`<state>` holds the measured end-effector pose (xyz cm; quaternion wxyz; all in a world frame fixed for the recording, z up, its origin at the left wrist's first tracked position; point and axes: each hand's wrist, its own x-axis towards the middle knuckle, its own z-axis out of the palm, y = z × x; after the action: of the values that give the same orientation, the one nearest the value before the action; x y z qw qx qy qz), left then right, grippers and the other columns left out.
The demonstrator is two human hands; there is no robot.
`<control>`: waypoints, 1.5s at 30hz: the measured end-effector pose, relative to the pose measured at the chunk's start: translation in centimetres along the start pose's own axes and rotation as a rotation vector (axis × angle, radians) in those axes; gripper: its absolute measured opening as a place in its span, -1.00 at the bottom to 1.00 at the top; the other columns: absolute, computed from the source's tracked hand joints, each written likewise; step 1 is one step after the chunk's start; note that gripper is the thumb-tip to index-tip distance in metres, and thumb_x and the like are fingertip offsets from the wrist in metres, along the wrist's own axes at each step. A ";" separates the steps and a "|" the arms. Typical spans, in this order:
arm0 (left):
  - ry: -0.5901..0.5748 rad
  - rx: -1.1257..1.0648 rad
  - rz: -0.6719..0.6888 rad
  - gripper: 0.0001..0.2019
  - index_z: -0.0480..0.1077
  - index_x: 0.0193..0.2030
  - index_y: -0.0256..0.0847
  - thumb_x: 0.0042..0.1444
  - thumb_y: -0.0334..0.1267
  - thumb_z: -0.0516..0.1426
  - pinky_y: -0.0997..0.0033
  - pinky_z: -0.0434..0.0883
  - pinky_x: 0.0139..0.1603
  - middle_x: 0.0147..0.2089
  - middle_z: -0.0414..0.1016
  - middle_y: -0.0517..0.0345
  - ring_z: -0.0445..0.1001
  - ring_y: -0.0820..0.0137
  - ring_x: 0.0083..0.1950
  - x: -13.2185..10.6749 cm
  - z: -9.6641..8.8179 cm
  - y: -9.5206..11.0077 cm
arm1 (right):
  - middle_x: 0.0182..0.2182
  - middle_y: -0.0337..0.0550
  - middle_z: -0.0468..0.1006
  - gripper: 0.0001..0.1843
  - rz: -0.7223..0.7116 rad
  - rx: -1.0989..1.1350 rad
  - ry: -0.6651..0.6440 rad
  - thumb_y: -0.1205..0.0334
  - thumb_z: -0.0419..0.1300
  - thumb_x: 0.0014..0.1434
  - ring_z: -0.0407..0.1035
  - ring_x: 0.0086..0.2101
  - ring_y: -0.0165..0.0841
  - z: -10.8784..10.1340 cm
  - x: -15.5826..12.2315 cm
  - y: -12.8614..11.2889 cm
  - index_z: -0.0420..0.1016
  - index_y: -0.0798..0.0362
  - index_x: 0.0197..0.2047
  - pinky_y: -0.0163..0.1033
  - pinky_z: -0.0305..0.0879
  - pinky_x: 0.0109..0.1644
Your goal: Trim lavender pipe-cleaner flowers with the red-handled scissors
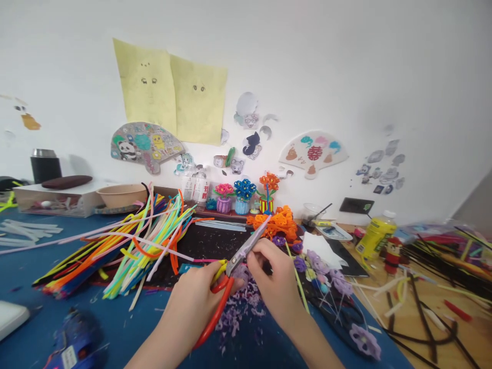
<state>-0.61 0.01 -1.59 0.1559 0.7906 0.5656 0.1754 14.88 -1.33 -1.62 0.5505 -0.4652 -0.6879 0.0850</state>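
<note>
My left hand (198,294) is closed around scissors (215,325) with orange-red handles. Their blades point up and away to the right. Beside the blades, my right hand (277,279) pinches a small lavender fuzzy piece (243,254), mostly covered by fingers and metal. Purple fuzz clippings (249,307) lie scattered on the blue table below both hands. Right of my right hand are lavender pipe cleaner flowers (340,282), some with thin wire stems.
Bundles of colourful pipe cleaners (149,241) spread to the left. Orange pipe cleaner flowers (279,224) and small potted ones (244,197) stand near the wall. A yellow bottle (376,236) stands right. A blue tool (75,341) lies at front left.
</note>
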 end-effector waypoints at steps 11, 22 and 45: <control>-0.022 0.051 -0.001 -0.79 0.29 -0.29 -0.14 0.16 -0.08 -0.03 0.43 0.18 -0.39 -0.31 0.57 0.01 0.54 0.13 -0.24 -0.1 -0.3 0.1 | -0.52 -0.29 0.30 -0.78 -0.030 -0.026 -0.044 0.40 0.00 0.19 0.19 -0.50 -0.44 0.6 -0.4 0.1 0.27 0.04 -0.48 -0.35 0.08 -0.43; -0.017 0.027 0.016 -0.74 0.34 -0.33 -0.13 0.16 -0.03 -0.03 0.44 0.18 -0.39 -0.36 0.57 0.04 0.54 0.17 -0.28 0.1 -0.4 -0.1 | -0.52 -0.30 0.27 -0.78 -0.059 -0.071 -0.058 0.42 0.00 0.18 0.19 -0.49 -0.44 0.6 -0.5 0.3 0.24 0.03 -0.49 -0.35 0.05 -0.43; -0.003 0.021 -0.031 -0.66 0.27 -0.49 -0.14 0.12 0.05 -0.04 0.46 0.14 -0.41 -0.46 0.48 0.09 0.42 0.30 -0.41 0.0 -1.0 -0.3 | -0.47 -0.22 0.36 -0.77 -0.185 -0.303 -0.098 0.41 -0.01 0.22 0.26 -0.44 -0.39 1.1 -0.7 0.7 0.29 0.04 -0.46 -0.31 0.11 -0.35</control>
<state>-1.32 0.20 -0.86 0.1514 0.7835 0.5793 0.1659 14.33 -1.01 -3.01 0.4455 -0.4728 -0.7587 -0.0482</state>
